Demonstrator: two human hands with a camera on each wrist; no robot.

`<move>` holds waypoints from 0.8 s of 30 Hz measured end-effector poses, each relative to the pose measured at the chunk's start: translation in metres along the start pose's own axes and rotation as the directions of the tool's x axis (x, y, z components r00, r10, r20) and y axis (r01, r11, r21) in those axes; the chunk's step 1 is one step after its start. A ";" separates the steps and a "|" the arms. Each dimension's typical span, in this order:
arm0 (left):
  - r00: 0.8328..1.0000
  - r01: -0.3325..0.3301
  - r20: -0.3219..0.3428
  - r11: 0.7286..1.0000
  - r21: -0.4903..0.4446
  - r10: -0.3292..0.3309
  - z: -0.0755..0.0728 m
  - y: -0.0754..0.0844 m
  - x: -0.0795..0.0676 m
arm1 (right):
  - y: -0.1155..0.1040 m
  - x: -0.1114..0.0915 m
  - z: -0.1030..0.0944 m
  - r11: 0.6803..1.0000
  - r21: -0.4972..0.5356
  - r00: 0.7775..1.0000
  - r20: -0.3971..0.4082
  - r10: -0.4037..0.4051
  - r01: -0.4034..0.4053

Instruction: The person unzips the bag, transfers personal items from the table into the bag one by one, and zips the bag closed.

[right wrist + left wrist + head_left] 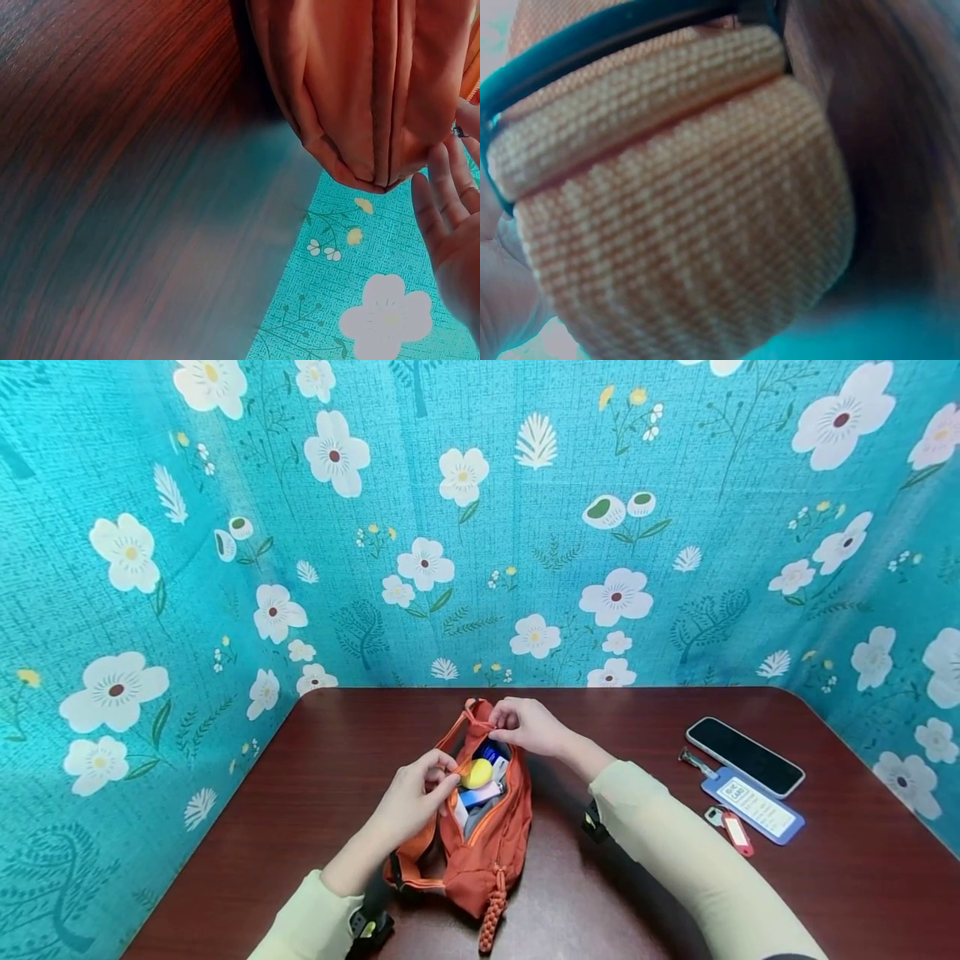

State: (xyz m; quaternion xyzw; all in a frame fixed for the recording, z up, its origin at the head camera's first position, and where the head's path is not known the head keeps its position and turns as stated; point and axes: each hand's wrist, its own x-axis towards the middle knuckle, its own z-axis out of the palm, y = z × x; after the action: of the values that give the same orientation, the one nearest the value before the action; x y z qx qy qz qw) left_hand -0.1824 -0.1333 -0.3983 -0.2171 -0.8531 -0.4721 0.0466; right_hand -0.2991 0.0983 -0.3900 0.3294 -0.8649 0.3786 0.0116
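An orange-red sling bag [487,860] lies on the table with its long zipper open. Inside sit a yellow round item [477,773], a blue-and-pink box [481,794] and a dark blue item [491,754], partly covered by the bag's sides. My left hand [414,793] pinches the left edge of the opening. At the far end, my right hand [531,727] pinches at the zipper, where a small dark zipper pull [459,132] shows by the fingertips. The bag's webbing strap [682,217] fills the left wrist view and hides most of that hand.
To the right on the brown table [300,827] lie a black-screened phone [745,757], a blue card holder [753,806] with a clip, and a red key tag [737,833] with a key. A braided orange cord [492,914] hangs from the bag's near end. Flowered teal cloth [480,527] surrounds the table.
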 end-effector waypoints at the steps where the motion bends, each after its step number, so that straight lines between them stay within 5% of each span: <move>1: 1.000 0.002 -0.001 1.000 0.000 -0.002 0.000 0.000 0.000 | 0.000 0.000 -0.001 1.000 0.002 1.000 -0.009 0.004 -0.004; 24: 1.000 0.007 0.001 1.000 -0.011 -0.007 0.000 -0.001 0.000 | -0.002 -0.002 -0.006 0.986 0.160 0.985 -0.158 0.070 -0.044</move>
State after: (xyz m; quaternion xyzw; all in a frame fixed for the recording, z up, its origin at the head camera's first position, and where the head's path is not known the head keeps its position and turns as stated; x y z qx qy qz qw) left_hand -0.1828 -0.1338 -0.3996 -0.2145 -0.8514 -0.4767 0.0433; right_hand -0.2983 0.1027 -0.3847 0.2722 -0.8380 0.4707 0.0455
